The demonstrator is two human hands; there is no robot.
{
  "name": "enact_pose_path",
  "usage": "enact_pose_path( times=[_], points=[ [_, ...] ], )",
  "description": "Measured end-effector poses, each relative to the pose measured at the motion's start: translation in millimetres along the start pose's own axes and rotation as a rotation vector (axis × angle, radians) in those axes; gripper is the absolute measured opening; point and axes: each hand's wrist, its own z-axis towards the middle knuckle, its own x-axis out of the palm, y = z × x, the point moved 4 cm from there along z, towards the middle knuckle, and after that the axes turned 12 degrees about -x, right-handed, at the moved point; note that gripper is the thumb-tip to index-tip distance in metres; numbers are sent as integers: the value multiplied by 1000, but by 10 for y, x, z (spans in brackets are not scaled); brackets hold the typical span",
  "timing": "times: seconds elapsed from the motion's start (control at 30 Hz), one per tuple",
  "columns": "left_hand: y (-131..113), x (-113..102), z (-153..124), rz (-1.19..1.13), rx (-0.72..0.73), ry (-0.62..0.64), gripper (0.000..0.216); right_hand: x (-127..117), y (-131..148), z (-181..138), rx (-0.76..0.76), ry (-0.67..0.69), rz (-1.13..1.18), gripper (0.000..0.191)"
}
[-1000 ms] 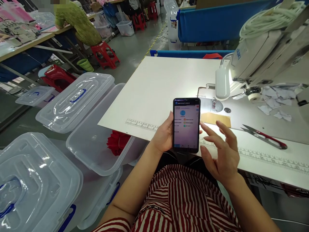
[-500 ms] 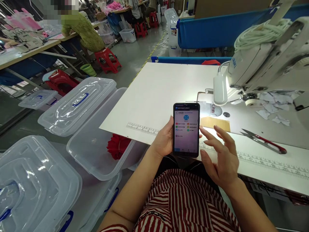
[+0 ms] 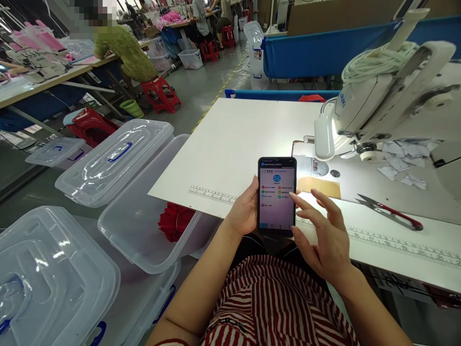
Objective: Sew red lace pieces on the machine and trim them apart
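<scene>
A black smartphone (image 3: 276, 197) is upright in my left hand (image 3: 243, 207), which wraps around its left edge. Its lit screen shows a page of small coloured icons. My right hand (image 3: 326, 230) is beside the phone's right edge with fingers apart, the index fingertip over the screen's right side; whether it touches the glass I cannot tell. Behind the phone is the white sewing table (image 3: 252, 129), a ruler printed along its front edge. Red-handled scissors (image 3: 391, 212) lie on it to the right of my right hand, and a tan patch (image 3: 319, 187) lies behind my fingers.
A sewing machine (image 3: 382, 101) stands at the right, with white scraps (image 3: 408, 158) by it. At the left are clear plastic bins (image 3: 140, 221), one holding a red fabric bundle (image 3: 175, 221). A person in a green top (image 3: 126, 53) sits on a red stool (image 3: 161, 94) beyond.
My right hand has moved slightly left, bringing its index fingertip from the phone's edge to over the screen. My left hand keeps holding the phone. The whole view has shifted a little.
</scene>
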Motion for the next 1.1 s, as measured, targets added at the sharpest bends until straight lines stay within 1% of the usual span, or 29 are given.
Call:
enact_pose_path(
  times=[0.17, 0.27, 0.37, 0.53, 0.67, 0.83, 0.97, 1.1],
  points=[
    [6, -2, 5, 0, -5, 6, 70, 8, 46, 84, -23, 27, 14, 26],
    [2, -8, 5, -10, -11, -20, 70, 27, 47, 123, -25, 22, 12, 26],
    [-7, 6, -1, -9, -7, -31, 70, 67, 36, 145, -20, 19, 9, 27],
    [1, 25, -6, -18, -9, -41, 69, 148, 44, 183, -40, 51, -40, 26],
    [8, -8, -5, -41, 4, -102, 66, 174, 42, 205, -43, 46, -46, 27],
    [9, 5, -4, -46, -15, -98, 66, 159, 13, 191, -16, 26, -22, 27],
    [-1, 4, -8, -61, -5, -113, 65, 171, 11, 185, -26, 70, -32, 30],
    [9, -38, -11, -65, -16, -163, 64, 216, 16, 186, -38, 119, -43, 28]
  ],
)
